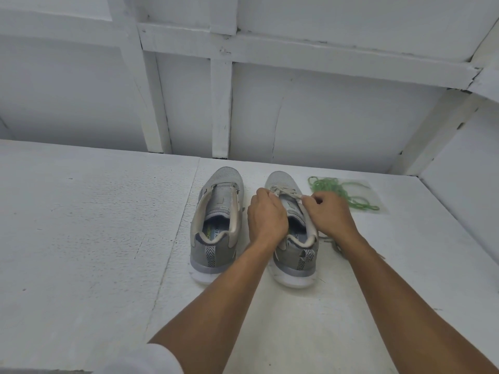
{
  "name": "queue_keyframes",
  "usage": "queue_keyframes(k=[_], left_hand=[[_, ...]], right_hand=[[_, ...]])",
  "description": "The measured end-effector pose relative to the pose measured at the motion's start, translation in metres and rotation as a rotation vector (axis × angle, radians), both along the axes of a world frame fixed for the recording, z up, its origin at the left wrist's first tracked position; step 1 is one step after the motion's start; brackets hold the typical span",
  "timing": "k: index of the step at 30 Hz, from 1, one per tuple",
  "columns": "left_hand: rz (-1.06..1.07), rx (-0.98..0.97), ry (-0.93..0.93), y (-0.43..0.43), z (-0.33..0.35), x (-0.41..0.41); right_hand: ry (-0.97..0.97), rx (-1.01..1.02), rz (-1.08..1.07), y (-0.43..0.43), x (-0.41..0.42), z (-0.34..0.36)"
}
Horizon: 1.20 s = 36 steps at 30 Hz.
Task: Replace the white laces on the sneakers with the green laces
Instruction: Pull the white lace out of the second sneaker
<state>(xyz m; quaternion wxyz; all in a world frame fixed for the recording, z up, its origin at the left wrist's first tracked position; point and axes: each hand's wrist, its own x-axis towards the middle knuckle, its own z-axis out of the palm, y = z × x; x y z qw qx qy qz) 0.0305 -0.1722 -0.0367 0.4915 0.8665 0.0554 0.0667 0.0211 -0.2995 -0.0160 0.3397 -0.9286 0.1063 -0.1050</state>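
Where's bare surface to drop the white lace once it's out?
Bare: the wide white tabletop left of the unlaced grey mesh sneaker, and the near strip behind both heels. Crowded: right of the other grey sneaker, where green laces lie on clear plastic and the loose white lace trails by the right hand.

Two grey mesh sneakers with white soles stand side by side on the white worktop, toes pointing far. The left sneaker shows no lace, and its tongue is bare. The right sneaker has a white lace crossing its far eyelets, one strand stretched between the left grip and the right grip. A loose lace lies just right of its heel. The green laces lie tangled farther right, near the toe.
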Motion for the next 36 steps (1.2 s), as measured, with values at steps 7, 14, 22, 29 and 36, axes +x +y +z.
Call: queue_keyframes(k=[7,14,22,29,36], left_hand=[[-0.301,0.269,0.055,-0.005,0.022,0.019],[-0.44,0.609,0.058,-0.017,0.03,0.039],[-0.309,0.594,0.071,-0.005,0.049,0.046],[-0.444,0.749,0.014,-0.018,0.053,0.046],[-0.545,1.051,-0.107,-0.022,0.043,0.045]], right_hand=[[0.024,0.157,-0.065,0.001,-0.003,-0.007],[0.013,0.318,-0.201,0.007,-0.005,-0.017],[-0.009,0.347,-0.223,0.011,-0.006,-0.017],[-0.02,0.33,-0.247,0.012,-0.008,-0.017],[-0.029,0.313,-0.251,0.011,-0.008,-0.019]])
